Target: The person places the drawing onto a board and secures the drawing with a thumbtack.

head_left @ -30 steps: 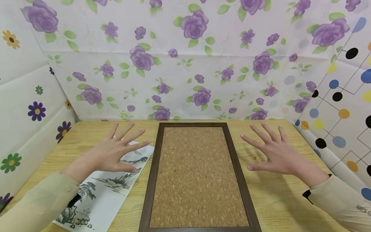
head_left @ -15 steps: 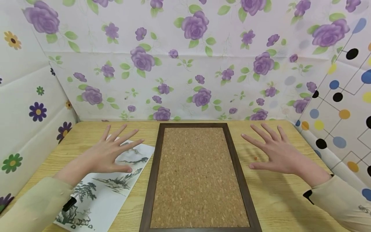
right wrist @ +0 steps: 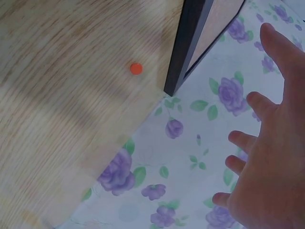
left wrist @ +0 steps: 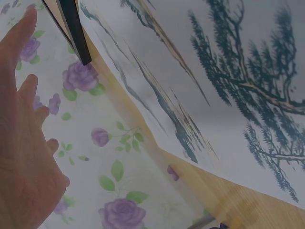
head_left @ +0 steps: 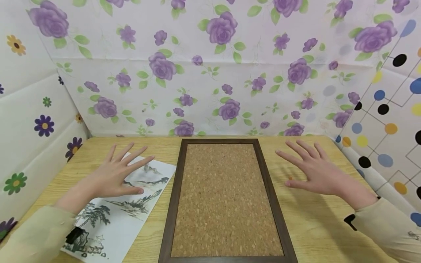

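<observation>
My left hand [head_left: 113, 178] hovers with spread fingers over a sheet of paper bearing an ink landscape painting [head_left: 131, 219]. That sheet lies slanted on the table's left side, partly hidden by the hand and sleeve. Across the table, my right hand [head_left: 320, 175] is held above the wood, fingers apart and nothing in them. Between the two hands lies a cork board with a dark brown frame [head_left: 277, 204], its cork face up. A small orange-red disc [right wrist: 136, 68] sits right of the frame, near the right thumb in the head view.
The light wooden table [head_left: 315, 226] is backed by a white cloth with purple roses [head_left: 210, 91]. A flower-patterned cloth [head_left: 29, 146] walls the left side; a dotted one [head_left: 388, 146] walls the right.
My left hand has drifted left, away from the frame, uncovering more of the painting. The right hand has shifted only slightly to the right.
</observation>
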